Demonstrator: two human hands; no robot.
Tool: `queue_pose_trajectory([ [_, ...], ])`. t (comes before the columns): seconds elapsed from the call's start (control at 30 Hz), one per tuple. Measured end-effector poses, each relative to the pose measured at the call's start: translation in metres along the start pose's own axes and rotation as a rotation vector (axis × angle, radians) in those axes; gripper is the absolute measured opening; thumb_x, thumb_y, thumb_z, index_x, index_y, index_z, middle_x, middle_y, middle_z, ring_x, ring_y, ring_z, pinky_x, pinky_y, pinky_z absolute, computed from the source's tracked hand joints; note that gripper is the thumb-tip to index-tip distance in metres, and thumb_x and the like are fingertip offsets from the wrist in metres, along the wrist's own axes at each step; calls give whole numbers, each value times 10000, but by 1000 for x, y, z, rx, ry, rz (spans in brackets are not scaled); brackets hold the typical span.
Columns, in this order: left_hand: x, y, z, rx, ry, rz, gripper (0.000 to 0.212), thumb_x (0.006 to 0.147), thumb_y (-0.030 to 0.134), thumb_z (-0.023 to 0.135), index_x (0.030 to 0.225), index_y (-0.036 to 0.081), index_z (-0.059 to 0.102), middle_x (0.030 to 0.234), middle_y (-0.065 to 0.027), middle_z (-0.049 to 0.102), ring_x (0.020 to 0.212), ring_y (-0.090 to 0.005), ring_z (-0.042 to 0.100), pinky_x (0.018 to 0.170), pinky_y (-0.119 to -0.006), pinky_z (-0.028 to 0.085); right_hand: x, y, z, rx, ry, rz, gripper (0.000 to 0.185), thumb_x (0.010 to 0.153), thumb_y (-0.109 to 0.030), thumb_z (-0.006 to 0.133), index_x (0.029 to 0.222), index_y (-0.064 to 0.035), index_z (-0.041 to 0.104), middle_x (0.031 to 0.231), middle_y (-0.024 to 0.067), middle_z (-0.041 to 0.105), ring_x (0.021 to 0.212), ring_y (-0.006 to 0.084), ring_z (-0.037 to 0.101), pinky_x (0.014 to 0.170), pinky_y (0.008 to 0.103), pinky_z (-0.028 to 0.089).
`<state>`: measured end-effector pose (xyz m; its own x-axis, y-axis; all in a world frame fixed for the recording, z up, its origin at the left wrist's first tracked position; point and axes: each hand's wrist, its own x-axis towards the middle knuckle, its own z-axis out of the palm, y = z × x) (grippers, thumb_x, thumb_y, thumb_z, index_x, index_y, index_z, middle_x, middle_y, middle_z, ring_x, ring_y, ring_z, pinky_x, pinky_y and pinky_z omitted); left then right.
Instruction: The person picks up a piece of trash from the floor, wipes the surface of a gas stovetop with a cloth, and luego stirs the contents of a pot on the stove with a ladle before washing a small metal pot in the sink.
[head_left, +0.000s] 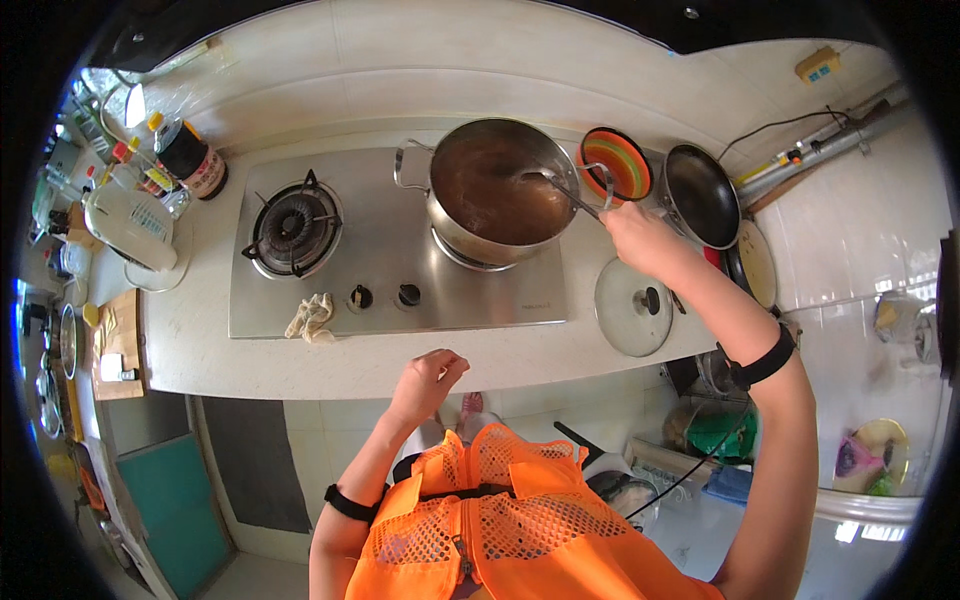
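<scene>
My right hand (637, 232) grips the dark handle of a metal ladle or spoon (574, 196); its head is partly sunk in brown liquid (491, 191). The liquid fills much of a two-handled stainless steel pot (480, 246), which stands on the right burner of a steel gas hob (397, 232). Bent fingers close my left hand (429, 384) at the counter's front edge, with nothing seen in it. Below my right forearm lies a glass pot lid (632, 319) with a black knob, flat on the counter.
Left of the pot is a bare burner (292, 229). A crumpled cloth (310, 319) lies by the hob knobs. An orange striped bowl (615, 161) and a black frying pan (701, 195) stand right of the pot. Bottles (191, 157) and a cutting board (120, 330) occupy the left.
</scene>
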<state>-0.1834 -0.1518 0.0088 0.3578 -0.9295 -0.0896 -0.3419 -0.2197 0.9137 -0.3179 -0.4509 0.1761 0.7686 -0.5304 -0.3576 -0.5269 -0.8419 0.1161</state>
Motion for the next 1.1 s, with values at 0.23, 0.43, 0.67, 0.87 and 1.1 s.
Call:
queue_pose_trajectory([
  [0.23, 19, 22, 19, -34, -113, 106, 171, 845, 173, 610, 854, 5, 636, 805, -147, 646, 714, -298, 621, 643, -349, 492, -36, 8, -16, 169, 6, 15, 277, 759, -44, 553, 1023, 24, 600, 953, 263, 594, 904, 375, 594, 796, 431, 474],
  [0.43, 47, 56, 53, -248, -199, 192, 268, 900, 207, 561, 1067, -3, 575, 913, -101, 632, 754, -178, 634, 681, -294, 499, -50, -23, 35, 378, 293, -88, 160, 745, -12, 537, 890, 57, 547, 797, 240, 594, 752, 357, 612, 692, 421, 492],
  [0.67, 83, 108, 72, -851, -89, -210, 449, 988, 367, 355, 1132, -28, 513, 931, -100, 623, 827, -152, 613, 749, -270, 497, -86, -84, 61, 270, 478, -14, 431, 765, -61, 585, 1146, 101, 465, 975, 171, 526, 699, 296, 627, 564, 330, 540],
  [0.87, 88, 128, 103, -1044, 71, -316, 332, 955, 205, 444, 1194, -15, 510, 954, -117, 638, 777, -173, 627, 725, -289, 510, -120, 1, 109, 825, 678, -71, 336, 812, -103, 597, 1128, -45, 501, 1029, 118, 550, 775, 283, 614, 619, 349, 525],
  [1.1, 94, 141, 132, -1022, 241, -304, 323, 958, 239, 449, 1132, -8, 564, 939, -102, 641, 767, -147, 622, 711, -266, 506, -93, 181, 294, 714, 510, 402, 255, 783, -47, 539, 1036, -72, 523, 1049, 128, 539, 878, 345, 581, 730, 458, 479],
])
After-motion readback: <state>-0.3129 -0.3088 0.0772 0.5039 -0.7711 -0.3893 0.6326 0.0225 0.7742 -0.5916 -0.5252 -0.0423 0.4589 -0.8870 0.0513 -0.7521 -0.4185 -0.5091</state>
